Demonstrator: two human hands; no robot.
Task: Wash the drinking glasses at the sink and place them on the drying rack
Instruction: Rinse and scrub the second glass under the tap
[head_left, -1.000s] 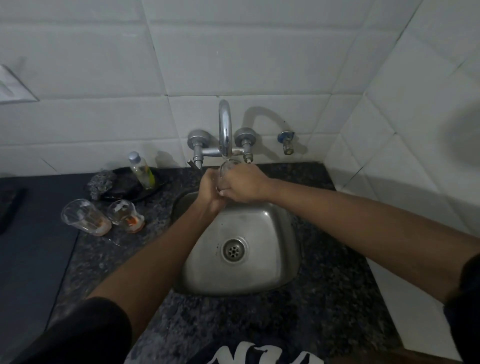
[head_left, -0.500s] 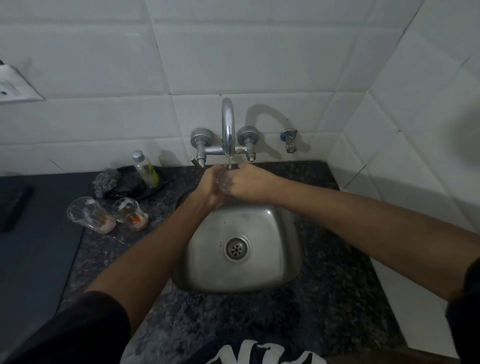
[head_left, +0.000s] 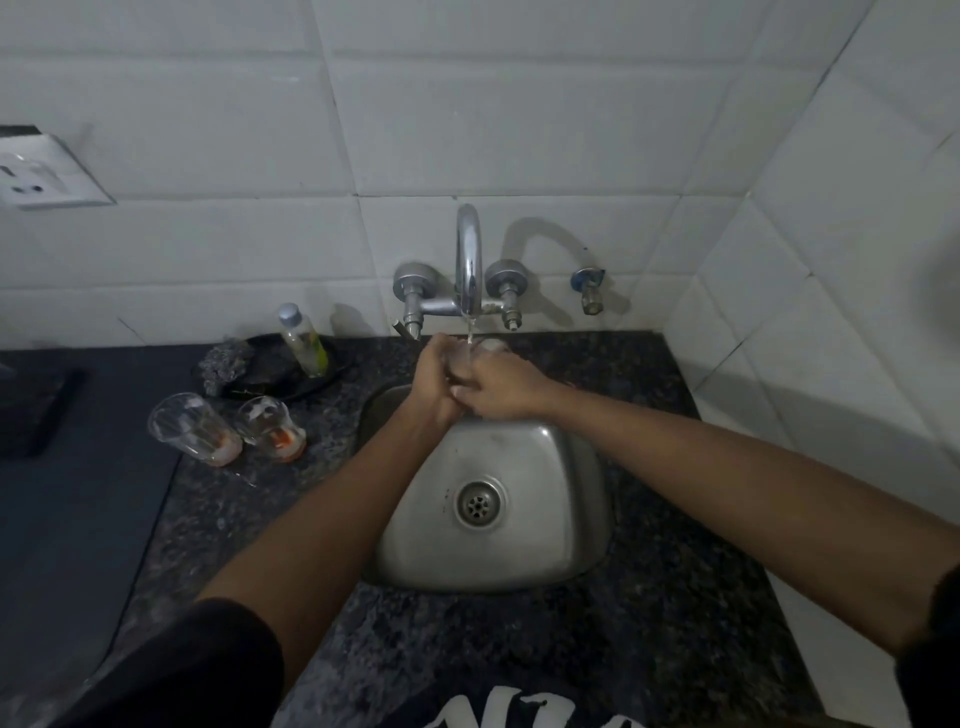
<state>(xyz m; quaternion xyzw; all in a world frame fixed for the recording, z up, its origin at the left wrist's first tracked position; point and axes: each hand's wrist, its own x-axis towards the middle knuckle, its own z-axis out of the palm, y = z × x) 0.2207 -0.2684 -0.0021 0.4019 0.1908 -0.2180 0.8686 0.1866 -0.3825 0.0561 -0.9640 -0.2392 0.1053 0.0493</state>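
Fingers of left hand (head_left: 434, 382) and right hand (head_left: 501, 387) curl around one drinking glass (head_left: 488, 347) (mostly hidden, only its rim shows) under the running tap (head_left: 468, 260), at 12 o'clock over the sink (head_left: 561, 519). Two used glasses (head_left: 228, 431) stand on the surface at 9 o'clock.

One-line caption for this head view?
Both hands, left hand and right hand, hold a glass under the running tap; two dirty glasses wait.
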